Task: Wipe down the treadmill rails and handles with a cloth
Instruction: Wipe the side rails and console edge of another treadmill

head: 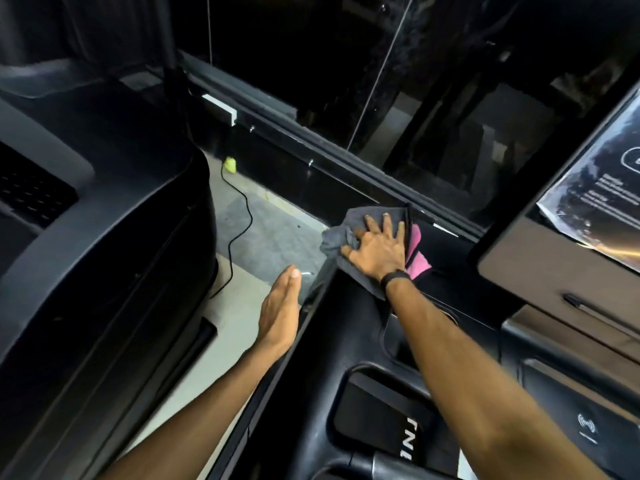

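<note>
A grey cloth (363, 220) with a pink piece (419, 261) under it lies on the far left corner of the black treadmill console (349, 327). My right hand (377, 249) presses flat on the cloth, fingers spread, a black band on the wrist. My left hand (280, 308) is held flat with straight fingers, edge-on beside the console's left rim, holding nothing.
The treadmill's screen (588, 202) slopes at the right, with a dark tray (381, 414) in the console below. Another black machine (104, 237) stands at the left. Between them lies grey floor (263, 233) with a black cable (239, 216). A glass wall (381, 81) is ahead.
</note>
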`<state>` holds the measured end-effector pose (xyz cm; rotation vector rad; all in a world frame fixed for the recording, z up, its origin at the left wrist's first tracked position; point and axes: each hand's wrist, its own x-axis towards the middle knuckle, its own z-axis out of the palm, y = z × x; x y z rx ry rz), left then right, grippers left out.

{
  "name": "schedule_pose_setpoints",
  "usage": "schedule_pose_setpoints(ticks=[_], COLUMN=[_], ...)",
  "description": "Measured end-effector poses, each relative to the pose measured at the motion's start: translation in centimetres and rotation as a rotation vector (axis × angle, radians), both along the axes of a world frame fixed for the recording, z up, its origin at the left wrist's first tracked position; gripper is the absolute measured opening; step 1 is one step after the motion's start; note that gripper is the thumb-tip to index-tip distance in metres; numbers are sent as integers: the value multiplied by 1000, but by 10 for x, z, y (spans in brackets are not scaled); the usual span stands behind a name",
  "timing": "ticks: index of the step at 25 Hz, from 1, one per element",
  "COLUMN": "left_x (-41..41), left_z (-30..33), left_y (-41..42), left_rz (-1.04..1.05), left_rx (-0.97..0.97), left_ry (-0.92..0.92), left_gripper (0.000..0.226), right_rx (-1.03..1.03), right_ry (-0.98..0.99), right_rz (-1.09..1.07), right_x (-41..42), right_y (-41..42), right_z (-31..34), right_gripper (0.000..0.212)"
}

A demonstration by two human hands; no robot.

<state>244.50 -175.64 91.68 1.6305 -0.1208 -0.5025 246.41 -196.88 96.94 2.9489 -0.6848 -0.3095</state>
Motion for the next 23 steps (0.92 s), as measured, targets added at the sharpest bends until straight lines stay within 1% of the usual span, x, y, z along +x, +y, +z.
schedule_pose_setpoints(ticks=[2,4,6,8,9,11,13,15,17,19,23], left_x=[-3,-4,-5,-9,-11,-19,-31,-46,-61,-75,-107], left_z=[1,0,1,6,7,15,25,38,48,53,61], left_y=[-7,-14,-21,-24,-26,-29,-37,-46,-55,-67,-93], left_rz=[63,149,235,270,250,149,64,-23,-118,-170,-248], left_rx=[18,12,26,26,18,6,-64,-93,-66,-70,-94], left_ry=[2,9,6,-11,-26,-63,-107,-175,-253,-293,-317], left_gripper=[50,51,49,45,46,50,55,60,66,71,78], right_rx=[32,104,178,188,182,187,171,116,61,10,17], right_ry=[25,-77,-153,-170,-162,-176,-197,-219,-199,-175,-187], right_rz=[132,301,429,461,450,402,303,114,-103,-247,-392], right_x=[-28,-70,-107,-135,-144,-156,-161,-164,-176,-198,-249], right_y=[24,52,77,89,93,90,72,38,0,-23,-16], right_z=[1,2,-1,-9,-10,-8,-3,7,19,31,42], right_gripper=[64,68,65,61,59,57,58,60,51,45,46])
